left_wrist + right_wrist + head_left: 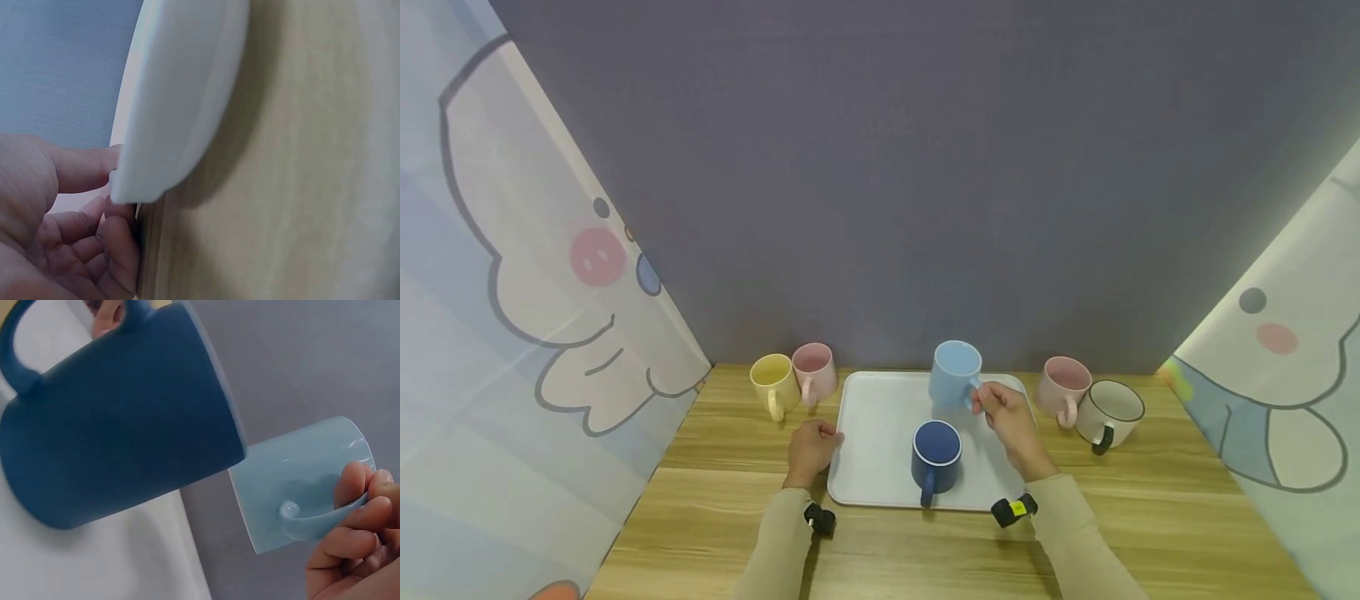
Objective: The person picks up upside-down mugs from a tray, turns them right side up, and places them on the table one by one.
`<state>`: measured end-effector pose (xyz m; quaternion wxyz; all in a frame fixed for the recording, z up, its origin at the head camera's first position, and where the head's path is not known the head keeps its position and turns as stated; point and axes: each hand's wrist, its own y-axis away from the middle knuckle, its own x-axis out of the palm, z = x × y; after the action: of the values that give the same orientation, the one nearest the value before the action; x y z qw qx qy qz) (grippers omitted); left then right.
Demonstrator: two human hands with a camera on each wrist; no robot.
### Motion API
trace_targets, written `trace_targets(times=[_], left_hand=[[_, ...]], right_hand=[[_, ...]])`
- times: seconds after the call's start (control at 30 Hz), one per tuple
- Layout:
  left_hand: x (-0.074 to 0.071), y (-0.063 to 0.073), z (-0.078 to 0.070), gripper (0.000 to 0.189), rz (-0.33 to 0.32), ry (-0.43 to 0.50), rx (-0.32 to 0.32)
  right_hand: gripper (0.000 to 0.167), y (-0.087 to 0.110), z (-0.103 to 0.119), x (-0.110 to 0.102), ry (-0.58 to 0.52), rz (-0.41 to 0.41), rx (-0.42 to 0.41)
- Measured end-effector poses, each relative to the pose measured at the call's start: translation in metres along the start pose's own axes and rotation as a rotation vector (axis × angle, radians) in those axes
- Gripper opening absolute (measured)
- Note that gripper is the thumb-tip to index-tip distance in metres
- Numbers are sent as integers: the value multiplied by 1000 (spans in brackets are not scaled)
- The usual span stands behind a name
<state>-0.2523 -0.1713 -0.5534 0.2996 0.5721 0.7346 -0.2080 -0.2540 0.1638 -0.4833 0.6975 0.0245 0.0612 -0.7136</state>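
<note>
My left hand pinches the left rim of a white rectangular tray; in the left wrist view the thumb lies on the tray's edge and fingers curl beneath it. My right hand holds a light blue mug by its handle, over the back part of the tray. The right wrist view has fingers and thumb closed round that handle, with the mug upright. Nearer me, a dark blue mug stands on the tray, handle toward me; it looms large in the right wrist view.
Left of the tray stand a yellow mug and a pink mug, side by side. To its right are another pink mug and a white mug with a dark rim and black handle. A grey wall rises behind the wooden table.
</note>
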Motion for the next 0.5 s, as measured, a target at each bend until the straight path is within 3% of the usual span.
trace_targets(times=[0.27,0.5], left_hand=[[0,0,1,14,-2,-3,4],[-1,0,0,14,-7,-5,14]], right_hand=[[33,3,16,2,-54,-3,-16],[28,4,21,3,-188,12,-22]])
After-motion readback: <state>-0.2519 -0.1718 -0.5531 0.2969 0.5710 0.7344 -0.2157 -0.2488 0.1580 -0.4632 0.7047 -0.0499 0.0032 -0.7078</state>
